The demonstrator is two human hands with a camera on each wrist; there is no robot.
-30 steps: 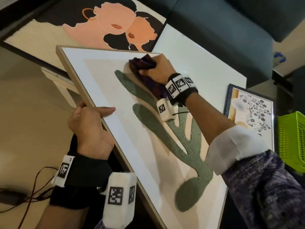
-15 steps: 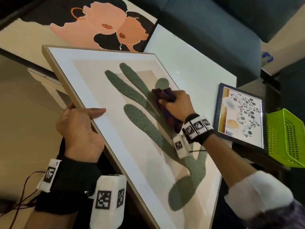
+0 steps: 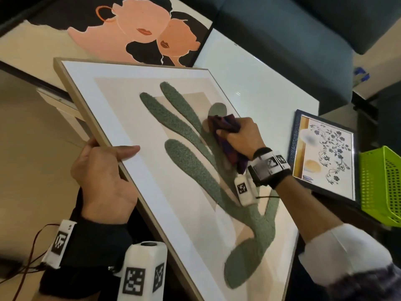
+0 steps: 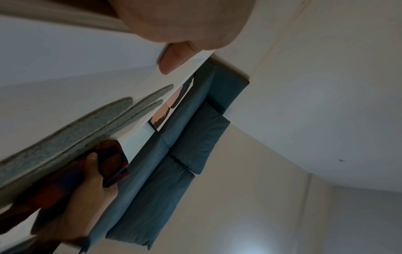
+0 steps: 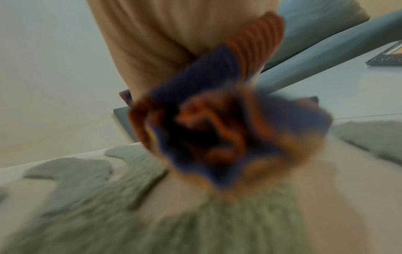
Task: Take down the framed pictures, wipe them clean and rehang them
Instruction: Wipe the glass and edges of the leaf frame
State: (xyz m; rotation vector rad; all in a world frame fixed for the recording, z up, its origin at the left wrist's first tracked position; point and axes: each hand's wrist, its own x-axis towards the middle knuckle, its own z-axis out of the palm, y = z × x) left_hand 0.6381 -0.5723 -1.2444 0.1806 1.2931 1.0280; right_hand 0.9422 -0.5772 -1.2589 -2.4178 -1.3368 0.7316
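A large wood-framed picture (image 3: 121, 101) with a green cactus shape lies tilted across the white table (image 3: 249, 83). My left hand (image 3: 102, 170) grips its left edge, thumb lying on the white mat; the thumb tip (image 4: 172, 60) shows in the left wrist view. My right hand (image 3: 240, 137) holds a bunched red-and-blue cloth (image 3: 223, 124) against the glass near the upper right of the cactus. In the right wrist view the cloth (image 5: 217, 130) is blurred against the picture (image 5: 152, 223). The cloth (image 4: 110, 159) also shows from the left wrist.
A picture of two faces (image 3: 138, 29) lies at the table's far side. A small dark-framed floral picture (image 3: 325, 155) sits at the right, beside a green plastic basket (image 3: 382, 185). A blue-grey sofa (image 3: 282, 40) stands behind the table.
My right hand has wiped the cloth from the picture's top edge down to the right side of the cactus. The left hand keeps its grip on the frame.
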